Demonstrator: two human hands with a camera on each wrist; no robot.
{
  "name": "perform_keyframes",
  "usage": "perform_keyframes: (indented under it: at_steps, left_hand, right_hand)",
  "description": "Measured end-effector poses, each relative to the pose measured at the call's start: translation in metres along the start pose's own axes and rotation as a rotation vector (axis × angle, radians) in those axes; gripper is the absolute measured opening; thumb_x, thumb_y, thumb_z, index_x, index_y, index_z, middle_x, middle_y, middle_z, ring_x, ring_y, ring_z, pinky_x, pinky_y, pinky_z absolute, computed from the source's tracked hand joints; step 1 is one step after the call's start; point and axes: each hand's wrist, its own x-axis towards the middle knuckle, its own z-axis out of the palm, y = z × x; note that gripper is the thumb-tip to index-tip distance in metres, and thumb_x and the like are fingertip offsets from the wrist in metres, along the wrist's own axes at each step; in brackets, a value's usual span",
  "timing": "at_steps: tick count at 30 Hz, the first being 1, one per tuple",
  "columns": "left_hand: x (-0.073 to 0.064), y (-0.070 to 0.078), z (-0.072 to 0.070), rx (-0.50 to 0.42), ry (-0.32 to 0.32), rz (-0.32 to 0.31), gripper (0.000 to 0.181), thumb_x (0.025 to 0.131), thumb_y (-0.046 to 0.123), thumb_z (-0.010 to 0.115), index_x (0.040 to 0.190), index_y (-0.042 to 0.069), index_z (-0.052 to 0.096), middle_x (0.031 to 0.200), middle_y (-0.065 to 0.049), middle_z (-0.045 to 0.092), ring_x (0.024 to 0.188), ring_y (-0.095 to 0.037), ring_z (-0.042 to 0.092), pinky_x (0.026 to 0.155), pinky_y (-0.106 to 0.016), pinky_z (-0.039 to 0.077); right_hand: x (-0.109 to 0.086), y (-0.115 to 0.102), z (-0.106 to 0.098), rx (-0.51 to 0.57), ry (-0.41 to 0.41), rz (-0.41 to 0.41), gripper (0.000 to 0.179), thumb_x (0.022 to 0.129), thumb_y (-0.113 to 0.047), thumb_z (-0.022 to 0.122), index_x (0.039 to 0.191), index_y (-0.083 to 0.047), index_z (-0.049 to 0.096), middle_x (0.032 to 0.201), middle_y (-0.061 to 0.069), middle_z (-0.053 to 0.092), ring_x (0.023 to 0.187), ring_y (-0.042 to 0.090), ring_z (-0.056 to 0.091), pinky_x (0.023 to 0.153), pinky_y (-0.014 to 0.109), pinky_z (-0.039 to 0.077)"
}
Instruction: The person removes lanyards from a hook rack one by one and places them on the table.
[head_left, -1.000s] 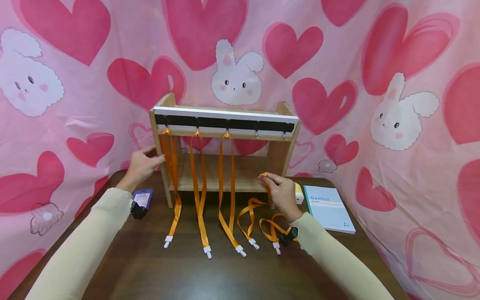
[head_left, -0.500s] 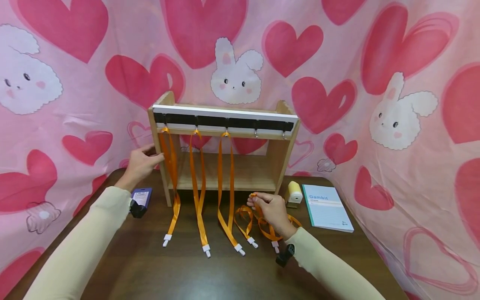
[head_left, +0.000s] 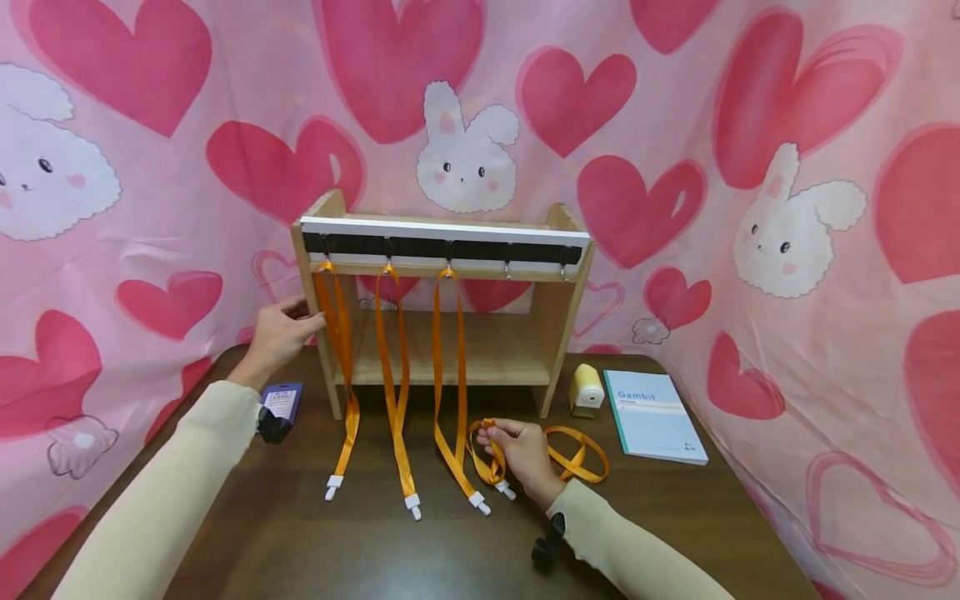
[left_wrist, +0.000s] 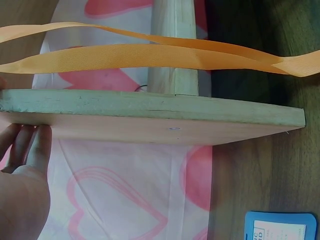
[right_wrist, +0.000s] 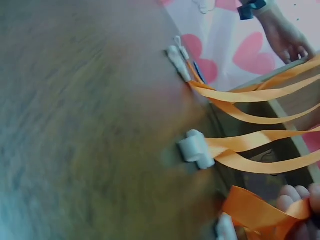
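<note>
In the head view, my left hand (head_left: 281,337) holds the left side panel of a small wooden rack (head_left: 551,333); the left wrist view shows its fingers against the panel's (left_wrist: 150,131) outer face. Three orange lanyards hang from the rack's hooks: left (head_left: 343,342), middle (head_left: 390,358) and right (head_left: 461,367), their white clips lying on the table. My right hand (head_left: 525,457) pinches another orange lanyard (head_left: 491,471) just above the table, its clip (head_left: 506,491) close by. Behind that wrist lies one more orange lanyard (head_left: 596,475), partly hidden.
Two bare hooks (head_left: 507,270) are at the rack's right end. Right of it stand a yellow-and-white object (head_left: 587,390) and a notebook (head_left: 652,417) marked "Gambit". A blue card holder (head_left: 282,402) lies by the left wrist. Pink patterned cloth (head_left: 660,108) surrounds the dark wooden table (head_left: 405,558).
My right hand has moved down and left from near the rack's right leg, bringing the pinched lanyard's end lower. The left hand stays on the rack panel.
</note>
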Motion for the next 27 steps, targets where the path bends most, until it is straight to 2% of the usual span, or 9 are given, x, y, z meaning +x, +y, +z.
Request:
perform_keyframes:
  at_steps: [3,9,14,17,27]
  left_hand:
    - [-0.001,0.001,0.000,0.001,-0.005,-0.006,0.059,0.094,0.023,0.068,0.144,-0.004,0.053,0.128,-0.031,0.062,0.082,0.008,0.057,0.072,-0.004,0.050]
    - [-0.004,0.002,0.001,-0.001,0.000,-0.004,0.059,0.093,0.023,0.069,0.144,-0.004,0.053,0.128,-0.031,0.062,0.084,0.006,0.057,0.073,-0.004,0.051]
    - [-0.003,0.000,0.000,0.001,-0.009,-0.010,0.059,0.093,0.023,0.068,0.144,-0.004,0.053,0.128,-0.031,0.063,0.082,0.007,0.057,0.071,-0.005,0.051]
    - [-0.001,-0.002,0.000,0.002,-0.020,-0.017,0.059,0.094,0.022,0.067,0.145,-0.004,0.052,0.129,-0.031,0.062,0.081,0.009,0.057,0.071,-0.005,0.051]
    - [0.001,-0.003,0.000,-0.011,-0.002,-0.012,0.058,0.093,0.021,0.069,0.144,-0.003,0.054,0.126,-0.027,0.063,0.081,0.009,0.059,0.072,-0.006,0.053]
  right_hand:
    - [0.002,0.003,0.004,-0.017,0.051,-0.029,0.028,0.098,-0.006,0.063,0.123,0.004,0.071,0.113,0.024,0.074,0.098,0.027,0.077,0.080,0.030,0.062]
    - [0.008,0.010,0.007,-0.041,0.152,-0.048,0.026,0.097,-0.002,0.063,0.121,0.000,0.073,0.118,0.021,0.074,0.101,0.024,0.076,0.079,0.027,0.062]
    - [0.012,0.016,0.007,-0.027,0.164,-0.068,0.026,0.096,-0.001,0.064,0.120,0.003,0.073,0.115,0.024,0.074,0.100,0.027,0.076,0.078,0.026,0.062]
    - [0.010,0.012,0.007,-0.036,0.172,-0.077,0.025,0.096,0.000,0.064,0.119,0.004,0.073,0.114,0.025,0.074,0.101,0.030,0.076,0.079,0.028,0.062]
    - [0.013,0.011,0.009,-0.092,0.215,-0.062,0.027,0.094,0.000,0.065,0.120,0.000,0.074,0.110,0.018,0.077,0.100,0.028,0.076,0.076,0.021,0.061]
